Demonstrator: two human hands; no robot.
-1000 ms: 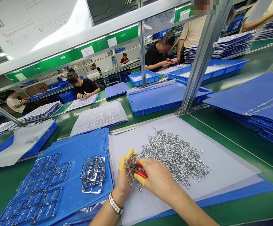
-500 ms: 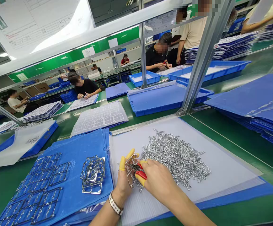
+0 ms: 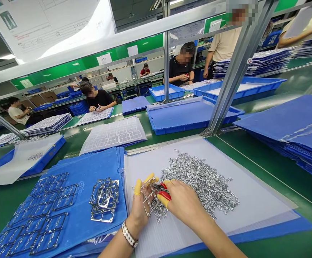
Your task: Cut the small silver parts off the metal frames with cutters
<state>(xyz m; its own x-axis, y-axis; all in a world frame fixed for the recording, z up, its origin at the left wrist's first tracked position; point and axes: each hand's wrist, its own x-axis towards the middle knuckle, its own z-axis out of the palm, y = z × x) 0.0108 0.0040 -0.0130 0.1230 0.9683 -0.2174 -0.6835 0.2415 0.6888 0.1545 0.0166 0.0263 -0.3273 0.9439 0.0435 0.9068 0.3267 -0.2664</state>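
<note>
Apparently partway: with one frame point(image 3: 145, 208) in hand, and many bits point(image 3: 201, 181) loose.
Holding the frame in the closed fingers of the left hand point(image 3: 137, 212), above the white sheet point(image 3: 247, 188); clasping red-handled pliers point(image 3: 165, 195) in the right hand point(image 3: 184, 201), tips at the frame. On the blue sheet point(image 3: 91, 166), laid-out frames point(image 3: 48, 229) with pieces strung across, seemingly done; beside them, a jumbled pile point(image 3: 104, 199) of more frames, too tangled to judge. On the white sheet, the heap of bits, seemingly unused.
</note>
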